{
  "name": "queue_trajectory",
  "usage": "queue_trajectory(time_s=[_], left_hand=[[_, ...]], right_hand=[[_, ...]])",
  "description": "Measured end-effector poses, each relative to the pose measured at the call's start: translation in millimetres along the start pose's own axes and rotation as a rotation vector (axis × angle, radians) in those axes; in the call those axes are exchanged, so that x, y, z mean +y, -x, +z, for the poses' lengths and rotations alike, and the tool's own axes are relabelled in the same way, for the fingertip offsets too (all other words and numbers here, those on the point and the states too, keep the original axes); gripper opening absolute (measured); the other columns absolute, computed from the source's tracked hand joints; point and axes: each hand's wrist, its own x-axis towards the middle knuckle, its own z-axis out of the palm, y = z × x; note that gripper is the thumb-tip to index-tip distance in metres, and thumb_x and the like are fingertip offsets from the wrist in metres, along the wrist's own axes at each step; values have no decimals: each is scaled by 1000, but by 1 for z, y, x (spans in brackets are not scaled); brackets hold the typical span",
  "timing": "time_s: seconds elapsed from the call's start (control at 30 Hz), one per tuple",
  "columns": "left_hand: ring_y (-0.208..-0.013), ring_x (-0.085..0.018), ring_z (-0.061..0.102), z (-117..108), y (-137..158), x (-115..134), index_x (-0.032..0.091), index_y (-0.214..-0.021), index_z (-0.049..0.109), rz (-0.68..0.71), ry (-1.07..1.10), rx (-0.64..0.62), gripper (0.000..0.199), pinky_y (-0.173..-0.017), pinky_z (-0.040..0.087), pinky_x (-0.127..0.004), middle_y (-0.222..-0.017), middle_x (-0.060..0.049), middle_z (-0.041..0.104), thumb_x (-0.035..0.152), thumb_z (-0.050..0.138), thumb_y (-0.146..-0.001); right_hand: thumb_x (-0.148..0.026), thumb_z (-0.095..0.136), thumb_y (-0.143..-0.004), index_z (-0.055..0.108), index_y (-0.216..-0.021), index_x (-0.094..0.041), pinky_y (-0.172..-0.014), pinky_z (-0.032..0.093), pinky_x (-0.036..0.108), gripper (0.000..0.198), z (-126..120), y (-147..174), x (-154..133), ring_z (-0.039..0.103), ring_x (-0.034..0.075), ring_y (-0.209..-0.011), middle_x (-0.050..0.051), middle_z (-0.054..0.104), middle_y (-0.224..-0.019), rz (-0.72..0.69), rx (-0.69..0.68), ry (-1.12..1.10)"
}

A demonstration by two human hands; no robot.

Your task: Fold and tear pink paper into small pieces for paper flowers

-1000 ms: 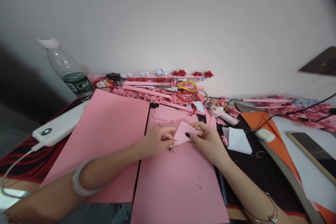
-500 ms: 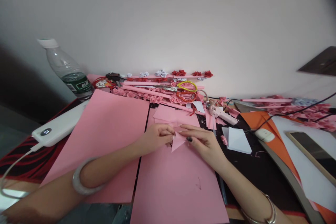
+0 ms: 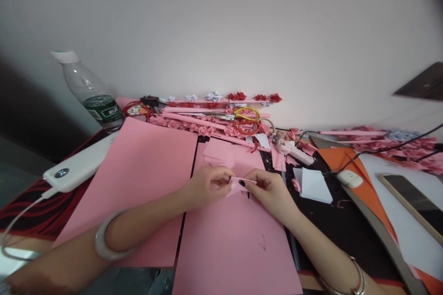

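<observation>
Pinching small paper (image 3: 236, 186), both hands (image 3: 209, 186) (image 3: 272, 193); pink sheets (image 3: 235, 244) over dark mat (image 3: 332, 230); grey wall (image 3: 221, 32) behind

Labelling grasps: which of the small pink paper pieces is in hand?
The folded pink paper piece, held by the left hand and right hand; the flat pink paper pieces lie overlapping beyond them.

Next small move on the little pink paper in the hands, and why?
I'd probably run the right thumb along the fold to sharpen it: the small pink paper looks folded but not flat, the left hand grips one side, and the right hand pinches the other with its thumb on the paper.
</observation>
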Motion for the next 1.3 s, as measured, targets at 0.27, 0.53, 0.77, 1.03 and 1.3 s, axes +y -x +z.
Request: queue_trajectory(time_s=[0.27, 0.53, 0.77, 1.03, 1.3], left_hand=[[-60, -9, 56, -4, 1, -1, 17, -80, 64, 170, -396, 79, 17, -57, 40, -18, -65, 1, 63, 17, 47, -82], [-59, -9, 54, -1, 6, -6, 17, -82, 62, 295, -545, 110, 19, -60, 40, -19, -65, 1, 62, 19, 44, -86], [-56, -9, 55, -8, 3, -12, 16, -83, 65, 268, -515, 242, 17, -56, 42, -18, -65, 0, 63, 15, 47, -83], [-60, -9, 57, -3, 4, -6, 16, -85, 63, 260, -500, 168, 16, -59, 42, -18, -70, 0, 65, 17, 48, -83], [-64, -10, 57, -5, 3, -5, 17, -85, 62, 216, -515, 104, 18, -60, 42, -18, -72, 0, 65, 21, 45, -85]], right_hand=[[-15, 43, -84, 59, -82, -18, -56, 38, 20, 16, 2, 5, -4, 50, 10, -57, -1, 56, -65, -182, -13, 165], [-10, 40, -83, 57, -87, -16, -65, 40, 22, 18, 4, 4, -6, 52, 12, -69, 3, 57, -77, -325, -12, 252], [-9, 42, -81, 60, -85, -16, -63, 41, 25, 20, -15, -4, 5, 54, 14, -68, 4, 58, -76, -241, 161, 311], [-16, 46, -82, 60, -86, -18, -56, 41, 20, 15, -4, 3, -3, 53, 11, -61, 0, 60, -71, -169, 26, 151], [-14, 43, -83, 59, -76, -16, -54, 36, 19, 17, 0, 7, -5, 47, 9, -56, -1, 54, -63, -184, 4, 180]])
